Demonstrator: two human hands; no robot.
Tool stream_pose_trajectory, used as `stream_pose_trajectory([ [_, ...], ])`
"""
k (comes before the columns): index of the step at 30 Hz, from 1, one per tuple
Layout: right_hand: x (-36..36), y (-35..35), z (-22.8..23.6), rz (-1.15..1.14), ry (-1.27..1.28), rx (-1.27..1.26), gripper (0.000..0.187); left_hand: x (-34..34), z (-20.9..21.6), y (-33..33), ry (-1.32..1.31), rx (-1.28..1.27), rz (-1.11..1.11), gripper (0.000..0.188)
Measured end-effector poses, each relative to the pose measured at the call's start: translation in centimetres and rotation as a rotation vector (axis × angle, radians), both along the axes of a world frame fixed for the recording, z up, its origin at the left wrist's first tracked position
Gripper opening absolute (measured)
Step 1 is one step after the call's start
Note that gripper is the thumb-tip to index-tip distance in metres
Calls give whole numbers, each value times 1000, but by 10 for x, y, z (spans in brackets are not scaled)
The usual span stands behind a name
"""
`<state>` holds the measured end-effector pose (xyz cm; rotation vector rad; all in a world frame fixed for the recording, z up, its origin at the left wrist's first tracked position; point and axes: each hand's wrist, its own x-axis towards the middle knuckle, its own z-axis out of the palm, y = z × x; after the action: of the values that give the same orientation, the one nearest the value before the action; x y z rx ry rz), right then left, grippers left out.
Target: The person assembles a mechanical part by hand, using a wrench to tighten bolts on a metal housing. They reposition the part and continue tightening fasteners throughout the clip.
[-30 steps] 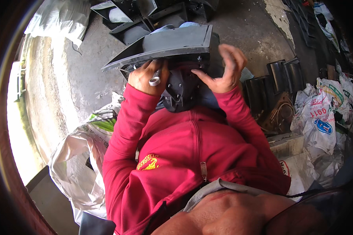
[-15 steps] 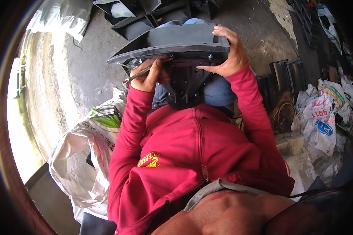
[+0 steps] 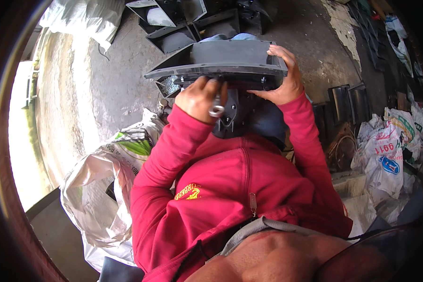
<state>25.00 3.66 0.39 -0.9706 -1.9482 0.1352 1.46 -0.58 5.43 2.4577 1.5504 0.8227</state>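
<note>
Just beyond the left hand (image 3: 199, 99) and reaching across to the right hand (image 3: 288, 79), a black trough-shaped housing (image 3: 232, 52) is held with its long axis running left to right; its narrow end points left, past the left hand, and its squared end sits in the right hand. Below the left knuckles, a ring-ended wrench (image 3: 216, 111) points its ring toward the person's body, its other end hidden by the fingers. Half a second ago that ring jutted leftward; the left hand has since turned, while the right keeps its grip. The left fingers are curled around the wrench; the right hand is spread wide, fingers over the corner, thumb beneath. The housing looks dull grey inside and scuffed along its near rim, with bright bolts (image 3: 263, 80) near the right thumb. Between the hands, nearer the body, sits a black bracket (image 3: 232, 114).
</note>
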Motion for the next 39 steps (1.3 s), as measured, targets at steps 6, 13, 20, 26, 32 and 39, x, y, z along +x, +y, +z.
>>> stream_pose_trajectory([
  [6,-1,1,-1,15,47,-22,103,30,19,15,472,-306,-77,20],
  [13,5,6,-8,71,50,13,98,-13,-24,6,-182,-11,-58,8],
  [20,6,3,-11,74,51,32,97,-25,-39,-3,-638,-480,62,15],
  [26,9,9,-8,71,36,7,96,-34,-37,8,-860,-594,-17,18],
  [32,7,3,-6,69,60,15,95,-28,-22,5,-382,-140,-71,11],
  [39,-2,-3,7,-3,23,2,95,-9,-2,6,86,-76,-91,13],
])
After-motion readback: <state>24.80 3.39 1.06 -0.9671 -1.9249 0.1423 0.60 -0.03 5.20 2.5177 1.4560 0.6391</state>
